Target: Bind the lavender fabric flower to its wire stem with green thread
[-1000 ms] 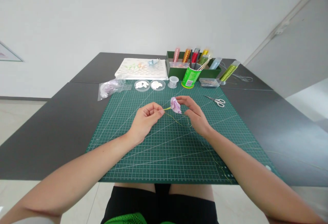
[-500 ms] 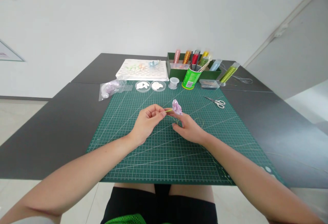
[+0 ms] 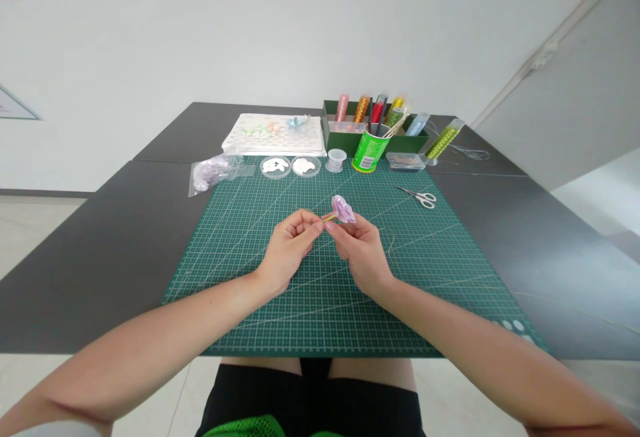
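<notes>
My left hand (image 3: 293, 247) pinches the thin yellow-green stem of a small lilac artificial flower (image 3: 343, 210) between thumb and fingertips. The bloom points up and to the right, above the cutting mat (image 3: 320, 317). My right hand (image 3: 364, 254) has its thumb and fingers closed at the stem just below the petals, with its fingers partly behind the bloom. A fine yellow-green thread (image 3: 391, 244) shows just right of that hand; whether the fingers also grip it is hidden.
White-handled scissors (image 3: 425, 200) lie on the mat at the right. Along the back stand a green can (image 3: 369, 150), a clear spool (image 3: 336, 160), two dishes of white pieces (image 3: 275, 167), a dark green box (image 3: 345, 142) and stacked sheets (image 3: 274, 134). A plastic bag (image 3: 215, 172) lies left.
My right hand has turned and closed its thumb and fingers onto the stem beside my left fingertips; before, its thumb was apart. The left hand keeps its pinch.
</notes>
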`<act>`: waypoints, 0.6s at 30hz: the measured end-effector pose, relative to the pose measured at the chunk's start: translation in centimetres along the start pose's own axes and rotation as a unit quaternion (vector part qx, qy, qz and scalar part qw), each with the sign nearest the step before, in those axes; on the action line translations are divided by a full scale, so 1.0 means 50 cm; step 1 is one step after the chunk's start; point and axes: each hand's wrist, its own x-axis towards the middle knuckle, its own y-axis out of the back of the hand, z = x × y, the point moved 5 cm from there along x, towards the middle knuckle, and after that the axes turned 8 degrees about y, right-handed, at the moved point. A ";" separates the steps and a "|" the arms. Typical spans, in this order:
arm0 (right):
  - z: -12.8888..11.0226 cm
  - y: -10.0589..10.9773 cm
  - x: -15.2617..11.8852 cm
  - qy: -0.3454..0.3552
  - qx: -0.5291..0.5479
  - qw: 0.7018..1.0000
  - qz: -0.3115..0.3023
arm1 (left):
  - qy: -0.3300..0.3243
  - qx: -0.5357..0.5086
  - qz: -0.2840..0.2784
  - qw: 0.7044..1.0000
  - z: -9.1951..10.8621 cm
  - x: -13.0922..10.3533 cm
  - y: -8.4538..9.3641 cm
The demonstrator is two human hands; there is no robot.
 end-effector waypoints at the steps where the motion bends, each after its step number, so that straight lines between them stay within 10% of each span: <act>1: 0.003 0.001 -0.001 -0.010 0.004 1.000 0.009 | -0.002 0.006 0.002 1.000 0.000 -0.001 0.000; 18: -0.032 0.034 0.014 0.096 -0.114 0.988 0.027 | -0.139 0.234 -0.032 0.962 0.037 0.013 0.013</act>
